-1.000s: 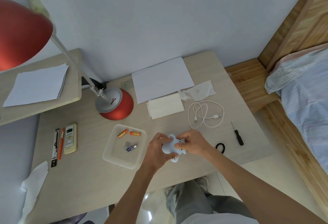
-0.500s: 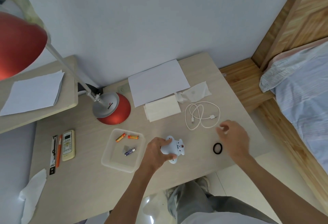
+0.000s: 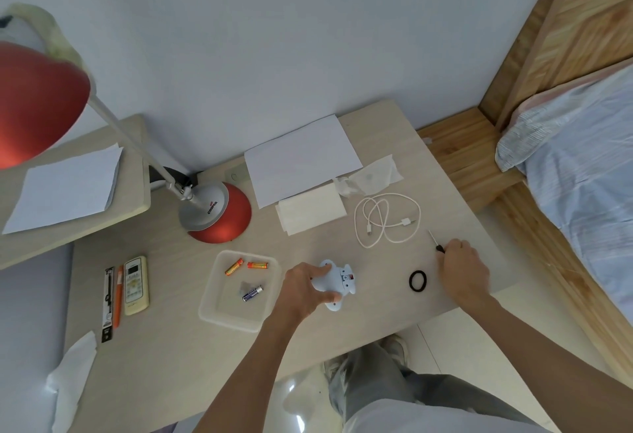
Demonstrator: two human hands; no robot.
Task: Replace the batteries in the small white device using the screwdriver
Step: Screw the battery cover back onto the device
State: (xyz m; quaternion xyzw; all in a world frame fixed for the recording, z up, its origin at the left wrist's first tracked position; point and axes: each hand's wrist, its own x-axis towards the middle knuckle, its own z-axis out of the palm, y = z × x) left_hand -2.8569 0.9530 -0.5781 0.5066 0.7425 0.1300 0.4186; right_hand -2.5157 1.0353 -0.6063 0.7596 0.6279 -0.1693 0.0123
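Left hand (image 3: 301,290) holding the small white device (image 3: 337,285) near the counter's (image 3: 171,347) front edge, grip of the right hand (image 3: 462,270) curled round the screwdriver (image 3: 438,247) by the right edge, batteries (image 3: 257,264) in a tray (image 3: 209,312).

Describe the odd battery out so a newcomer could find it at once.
Find the red lamp base; a clear tray sits just in front of it. Of three batteries inside, pick the dark blue battery, lying apart from the two orange batteries.

The word "COOPER" stands on the grey collar of the red lamp base (image 3: 219,216); nothing else is legible.
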